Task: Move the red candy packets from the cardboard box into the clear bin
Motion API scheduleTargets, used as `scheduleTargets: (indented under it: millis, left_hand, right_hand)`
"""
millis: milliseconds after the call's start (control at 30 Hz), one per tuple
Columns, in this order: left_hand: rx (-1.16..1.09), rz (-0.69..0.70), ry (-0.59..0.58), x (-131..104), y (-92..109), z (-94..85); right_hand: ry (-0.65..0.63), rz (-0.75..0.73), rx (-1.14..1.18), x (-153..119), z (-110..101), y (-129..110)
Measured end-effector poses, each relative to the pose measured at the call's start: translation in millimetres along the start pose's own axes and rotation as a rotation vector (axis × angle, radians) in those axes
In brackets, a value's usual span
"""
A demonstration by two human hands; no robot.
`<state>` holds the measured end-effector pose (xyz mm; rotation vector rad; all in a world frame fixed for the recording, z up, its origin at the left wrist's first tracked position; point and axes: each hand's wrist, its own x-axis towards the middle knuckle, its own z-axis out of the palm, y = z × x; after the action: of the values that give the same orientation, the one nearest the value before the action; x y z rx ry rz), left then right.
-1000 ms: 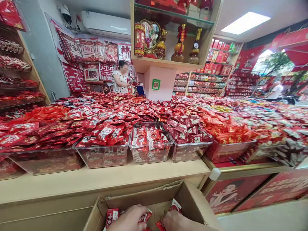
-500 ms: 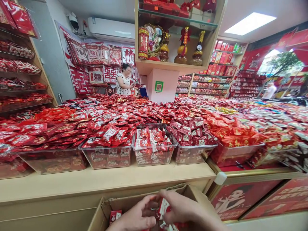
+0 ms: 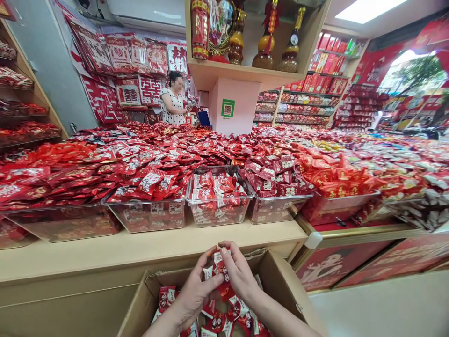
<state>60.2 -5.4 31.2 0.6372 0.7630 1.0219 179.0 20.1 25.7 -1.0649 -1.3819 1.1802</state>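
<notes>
Both my hands are cupped together around a few red-and-white candy packets [image 3: 220, 267], just above an open cardboard box [image 3: 280, 285]. My left hand [image 3: 198, 285] closes on them from the left, its thumb across the front. From the right, my right hand [image 3: 240, 271] wraps them with bent fingers. More loose packets [image 3: 217, 323] of the same look lie in the box below, partly hidden by my forearms. Beyond the box, a clear plastic bin [image 3: 220, 213] holds similar packets in stacked rows, lower than the heaps beside it.
A cream counter ledge [image 3: 147, 241] runs between box and bins. Heaped clear bins stand left [image 3: 145, 217] and right [image 3: 277, 203]. A white corner guard [image 3: 313, 240] sticks out at the right. An overhead display shelf [image 3: 245, 70] hangs behind; a person [image 3: 172, 100] stands at the back.
My hands have come together around the packets and risen out of the box relative to its rim. The view has tilted down, showing more of the box's contents.
</notes>
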Motion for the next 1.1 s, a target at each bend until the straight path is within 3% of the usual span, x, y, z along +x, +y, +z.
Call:
scheduleTargets:
  millis: [233, 333, 433, 533, 633, 867, 1100]
  left_hand:
    - [-0.149, -0.002, 0.023, -10.2, 2.7, 18.4]
    - [-0.157, -0.016, 0.057, -9.0, -1.7, 18.7]
    - [-0.070, -0.026, 0.082, -4.6, -4.1, 13.7]
    - [0.050, 0.050, 0.050, 0.6, -4.3, 5.5]
    - [0.195, 0.130, 0.006, 3.8, -3.3, -3.3]
    - [0.421, 0.281, 0.046, 9.7, -9.2, -17.7]
    - [0.034, 0.089, 0.031, 5.5, -19.0, -4.7]
  right_hand:
    - [0.188, 0.045, 0.172, -4.0, 13.1, 12.7]
    - [0.163, 0.040, 0.201, -7.3, 16.5, 8.3]
    - [0.057, 0.020, 0.179, -6.2, 11.9, -1.0]
    - [0.002, 0.004, 0.129, -1.8, 3.3, -6.0]
    - [0.022, 0.045, 0.133, 2.6, -2.3, -2.3]
    - [0.104, 0.242, 0.379, 4.7, 3.0, 6.7]
    - [0.120, 0.294, 0.602, 1.5, 4.3, -1.9]
